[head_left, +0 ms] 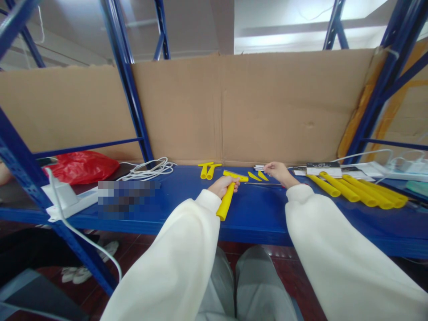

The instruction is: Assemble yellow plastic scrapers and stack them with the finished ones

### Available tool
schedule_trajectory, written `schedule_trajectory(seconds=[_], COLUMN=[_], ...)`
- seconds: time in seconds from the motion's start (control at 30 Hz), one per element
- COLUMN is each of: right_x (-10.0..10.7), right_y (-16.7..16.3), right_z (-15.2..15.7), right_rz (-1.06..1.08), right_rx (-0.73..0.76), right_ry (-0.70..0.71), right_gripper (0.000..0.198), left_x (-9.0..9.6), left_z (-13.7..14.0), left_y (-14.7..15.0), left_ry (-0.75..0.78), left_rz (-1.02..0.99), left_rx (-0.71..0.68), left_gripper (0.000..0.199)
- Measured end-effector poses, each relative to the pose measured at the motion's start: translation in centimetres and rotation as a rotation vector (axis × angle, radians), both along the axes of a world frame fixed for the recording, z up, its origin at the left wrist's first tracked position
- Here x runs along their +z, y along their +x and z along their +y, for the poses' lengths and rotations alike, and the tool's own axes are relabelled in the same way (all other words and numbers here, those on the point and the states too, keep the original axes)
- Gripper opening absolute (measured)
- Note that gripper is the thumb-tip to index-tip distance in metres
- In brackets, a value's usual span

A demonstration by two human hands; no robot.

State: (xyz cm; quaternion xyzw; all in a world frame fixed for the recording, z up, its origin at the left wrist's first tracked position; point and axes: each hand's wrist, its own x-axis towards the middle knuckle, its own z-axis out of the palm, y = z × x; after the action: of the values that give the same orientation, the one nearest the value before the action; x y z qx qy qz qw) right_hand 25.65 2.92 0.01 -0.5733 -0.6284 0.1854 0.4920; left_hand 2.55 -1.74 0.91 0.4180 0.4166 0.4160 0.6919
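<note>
My left hand (224,186) is wrapped round a yellow T-shaped tool with a tubular handle (226,204), its crossbar pointing away from me. To the right, my right hand (276,172) hovers over the back of the table with thumb and fingers drawn together; whatever they hold is too small to make out. By its fingertips lie small whitish strips (258,167). Between the hands are two flat yellow pointed pieces (263,176) and a thin slender tool (262,183). Two similar yellow T-shaped pieces (206,170) rest at the back, left of my left hand.
Several yellow tubular pieces (354,189) lie in a row at the right. A coiled white cable (152,169), a red plastic bag (85,166) and a white power strip (78,200) are at the left. Cardboard (261,107) walls the back; blue posts (129,84) frame the blue table (187,205).
</note>
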Motion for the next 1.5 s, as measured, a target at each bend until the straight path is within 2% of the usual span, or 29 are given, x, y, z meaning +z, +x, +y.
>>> schedule_trajectory(seconds=[0.1, 0.23, 0.4, 0.53, 0.7, 0.83, 0.97, 1.2, 1.3, 1.4, 1.5], right_x=[0.1, 0.1, 0.0, -0.1, -0.2, -0.2, -0.2, -0.5, -0.9, -1.2, -1.3], right_y=[-1.8, -3.5, -4.8, -5.6, -6.2, -6.1, -6.1, -6.3, -6.2, -6.1, -6.2], right_z=[-0.7, -1.6, -2.7, -2.9, -2.6, -2.5, -2.6, -2.5, -2.2, -1.8, -1.7], right_rz=[0.146, 0.184, 0.171, 0.130, -0.021, -0.100, -0.104, -0.009, 0.082, 0.209, 0.298], right_rx=[0.152, 0.356, 0.460, 0.452, 0.375, 0.363, 0.370, 0.424, 0.390, 0.343, 0.364], right_ry=[-0.004, -0.046, -0.079, -0.074, 0.027, 0.080, 0.075, 0.022, -0.027, -0.086, -0.147], right_gripper=[0.015, 0.026, 0.026, 0.018, 0.008, 0.010, 0.012, 0.015, 0.014, 0.025, 0.030], left_x=[0.2, 0.2, 0.7, 1.3, 1.3, 1.2, 1.2, 1.1, 1.0, 1.0, 1.1], left_z=[0.1, 0.1, -0.8, -1.4, -1.6, -1.6, -1.5, -1.2, -1.0, -1.0, -1.3], left_y=[-0.1, 0.0, 0.2, 0.4, 0.5, 0.6, 0.5, 0.5, 0.4, 0.4, 0.4], left_ry=[-0.055, -0.028, -0.041, -0.055, -0.040, -0.019, -0.018, 0.016, 0.025, 0.036, 0.057], left_rz=[0.046, 0.027, 0.103, 0.116, 0.099, 0.110, 0.098, 0.121, 0.117, 0.095, 0.074], left_rx=[-0.023, 0.026, 0.063, 0.044, 0.035, 0.019, 0.008, -0.009, -0.031, -0.054, -0.058], left_gripper=[0.013, 0.008, 0.017, 0.013, 0.020, 0.026, 0.026, 0.023, 0.016, 0.011, 0.013])
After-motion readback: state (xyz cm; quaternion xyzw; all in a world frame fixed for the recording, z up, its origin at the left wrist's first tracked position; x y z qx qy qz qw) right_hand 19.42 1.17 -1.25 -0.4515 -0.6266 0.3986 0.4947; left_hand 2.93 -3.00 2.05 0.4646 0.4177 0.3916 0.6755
